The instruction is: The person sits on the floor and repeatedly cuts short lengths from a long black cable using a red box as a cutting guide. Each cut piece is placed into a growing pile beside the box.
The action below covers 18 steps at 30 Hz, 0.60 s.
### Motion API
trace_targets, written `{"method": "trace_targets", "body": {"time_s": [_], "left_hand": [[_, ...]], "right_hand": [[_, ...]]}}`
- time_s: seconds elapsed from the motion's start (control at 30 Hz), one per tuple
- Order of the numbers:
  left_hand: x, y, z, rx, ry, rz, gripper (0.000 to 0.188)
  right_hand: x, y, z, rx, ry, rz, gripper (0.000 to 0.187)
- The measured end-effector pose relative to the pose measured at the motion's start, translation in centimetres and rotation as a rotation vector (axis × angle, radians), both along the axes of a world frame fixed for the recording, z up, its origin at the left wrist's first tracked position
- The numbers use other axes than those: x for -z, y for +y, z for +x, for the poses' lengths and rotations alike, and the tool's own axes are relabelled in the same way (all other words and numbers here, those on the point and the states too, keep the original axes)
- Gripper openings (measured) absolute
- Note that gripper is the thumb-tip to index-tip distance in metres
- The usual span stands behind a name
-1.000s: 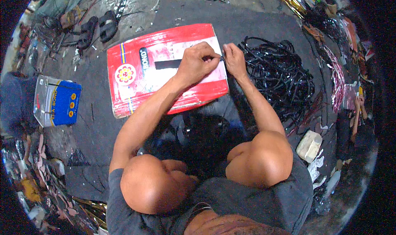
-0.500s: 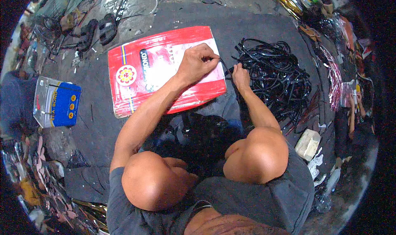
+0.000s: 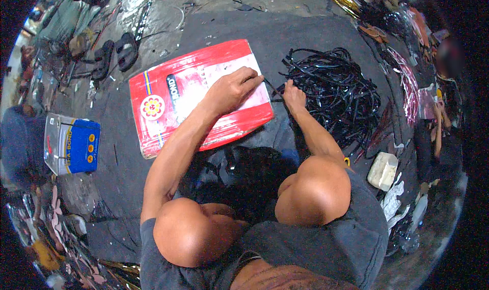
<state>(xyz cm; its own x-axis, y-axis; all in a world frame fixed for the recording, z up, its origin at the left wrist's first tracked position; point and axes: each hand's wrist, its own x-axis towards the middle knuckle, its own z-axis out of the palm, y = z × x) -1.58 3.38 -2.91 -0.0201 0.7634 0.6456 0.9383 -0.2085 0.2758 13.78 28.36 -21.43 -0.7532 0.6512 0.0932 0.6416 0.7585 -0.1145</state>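
Over the right part of a red and white box [image 3: 204,55], my left hand [image 3: 233,90] is closed, pinching one end of a thin black strip [image 3: 272,85]. The strip spans the short gap past the box's right edge to my right hand [image 3: 295,97], whose fingers are also pinched on it. Beside my right hand lies a tangled heap of shiny black strips [image 3: 341,94]. The box lies flat and slightly turned on a dark mat. My fingers hide the exact ends of the strip.
A blue and clear rectangular container [image 3: 84,146] stands at the left. Black sandals [image 3: 127,53] lie at the far left. To the right are an off-white block [image 3: 383,171], pink strands [image 3: 407,86] and another person's arm [image 3: 439,132]. Mixed scraps line the edges.
The whole view has shifted slightly. My left hand has come a little down and left over the box, fingers now flatter. Both hands keep the strip between them.
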Motion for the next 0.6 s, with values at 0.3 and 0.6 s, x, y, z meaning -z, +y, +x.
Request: {"method": "trace_targets", "body": {"time_s": [0.3, 0.6], "left_hand": [[-0.2, -0.2, 0.5, 0.008, 0.061, -0.022, 0.03], [1.0, -1.8, 6.3, 0.178, -0.034, -0.143, 0.033]], "right_hand": [[-0.8, 2.6, 1.5, -0.024, -0.078, 0.096, 0.023], [-3.3, 4.0, 4.1, 0.079, -0.139, -0.077, 0.029]]}}
